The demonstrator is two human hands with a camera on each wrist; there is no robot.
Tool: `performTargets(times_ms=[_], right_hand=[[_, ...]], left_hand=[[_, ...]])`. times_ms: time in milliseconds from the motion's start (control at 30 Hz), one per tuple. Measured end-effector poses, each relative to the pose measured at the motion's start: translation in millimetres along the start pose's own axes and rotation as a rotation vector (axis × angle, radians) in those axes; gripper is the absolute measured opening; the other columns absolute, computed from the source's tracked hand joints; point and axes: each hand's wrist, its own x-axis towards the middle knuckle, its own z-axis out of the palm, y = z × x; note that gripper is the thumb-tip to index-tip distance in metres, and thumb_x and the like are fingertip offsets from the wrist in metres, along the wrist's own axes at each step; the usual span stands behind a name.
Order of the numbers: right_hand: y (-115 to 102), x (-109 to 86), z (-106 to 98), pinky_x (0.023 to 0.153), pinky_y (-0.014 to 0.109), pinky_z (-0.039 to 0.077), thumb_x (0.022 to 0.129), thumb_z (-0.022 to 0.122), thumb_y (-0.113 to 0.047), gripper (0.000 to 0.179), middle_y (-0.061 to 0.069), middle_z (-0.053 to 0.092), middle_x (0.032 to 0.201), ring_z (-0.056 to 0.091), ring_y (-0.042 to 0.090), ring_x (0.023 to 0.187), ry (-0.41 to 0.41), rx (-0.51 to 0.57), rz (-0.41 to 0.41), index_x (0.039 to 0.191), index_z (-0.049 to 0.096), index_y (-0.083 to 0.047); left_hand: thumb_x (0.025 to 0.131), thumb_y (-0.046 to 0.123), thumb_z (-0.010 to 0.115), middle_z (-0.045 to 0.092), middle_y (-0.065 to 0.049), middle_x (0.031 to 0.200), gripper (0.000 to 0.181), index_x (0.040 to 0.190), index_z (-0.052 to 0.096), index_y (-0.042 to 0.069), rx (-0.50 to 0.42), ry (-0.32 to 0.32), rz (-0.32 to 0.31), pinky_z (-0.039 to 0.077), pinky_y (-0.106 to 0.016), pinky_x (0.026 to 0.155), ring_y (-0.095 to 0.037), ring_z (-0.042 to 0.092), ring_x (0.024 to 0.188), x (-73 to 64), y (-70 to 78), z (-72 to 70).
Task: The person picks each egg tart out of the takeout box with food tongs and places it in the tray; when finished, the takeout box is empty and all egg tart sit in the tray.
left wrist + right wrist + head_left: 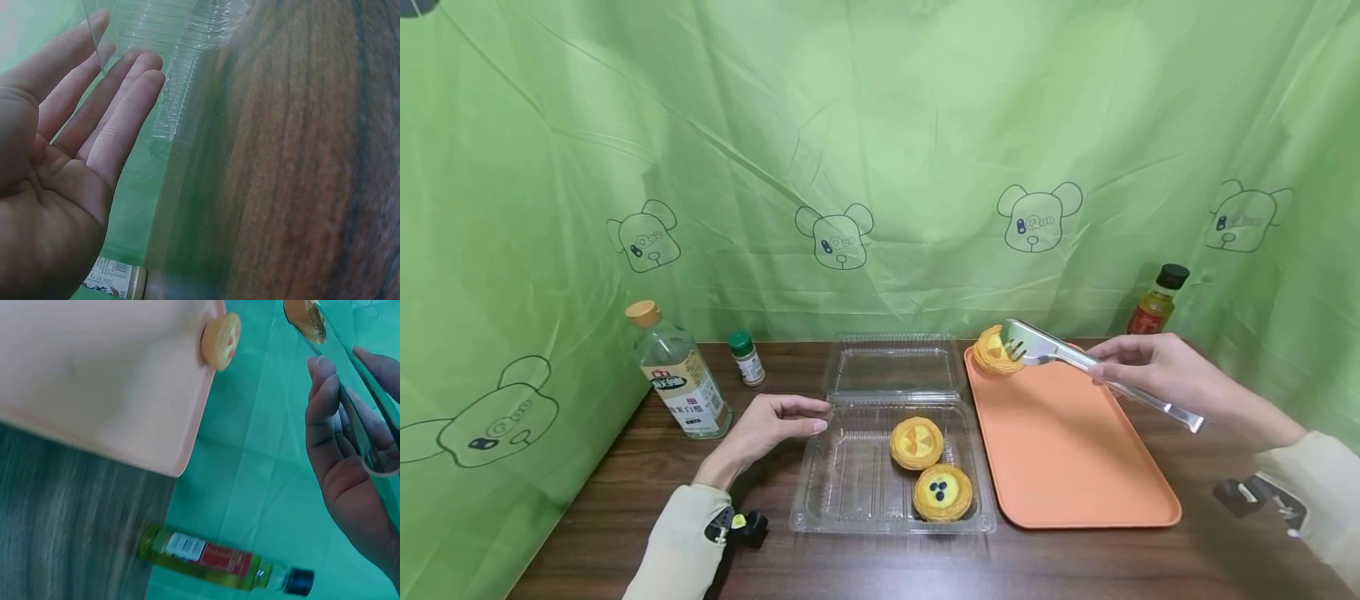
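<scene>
Reaching with a nearly straight-fingered left hand (784,427), grasping nothing, to the left edge of a clear, ribbed plastic box (850,487), contact impossible to tell. Within the box's right half, 2 round, flaky tarts (917,443). Farther right, pinching shiny metal tongs (1075,357) with the nearer right hand (1142,365); aiming their long axis forward-left, to a raised tart (305,319) near the far left corner of a smooth orange tray (1075,442), with another golden tart (219,342) at its far edge.

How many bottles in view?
3: orange-capped vinegar bottle at left; small green-capped spice bottle between it and the clear clamshell container; black-capped oil bottle at far right, base hidden behind the right hand in the head view.
</scene>
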Motion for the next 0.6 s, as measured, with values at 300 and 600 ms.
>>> performTargets(times_ms=[300,600], right_hand=[[31,2.1,-10,0.063,0.031,0.056,0.103,0.074,-0.035,0.039,0.002,0.079,0.091,0.073,0.018,0.074,0.008,-0.046,0.001,0.13,0.072,-0.007],[55,2.6,-15,0.067,0.029,0.054,0.104,0.073,-0.035,0.042,0.002,0.08,0.098,0.074,0.017,0.078,0.032,-0.086,0.007,0.132,0.071,-0.003]], left_hand=[[0.091,0.022,0.088,0.077,-0.008,0.122,0.038,0.125,0.079,0.008,0.017,0.001,0.004,0.059,-0.031,0.09,-0.02,0.072,0.111,0.4,-1.1,-0.2],[0.091,0.022,0.088,0.077,-0.008,0.122,0.038,0.125,0.079,0.008,0.019,0.004,0.005,0.06,-0.031,0.09,-0.02,0.073,0.11,-0.4,-1.2,0.5]])
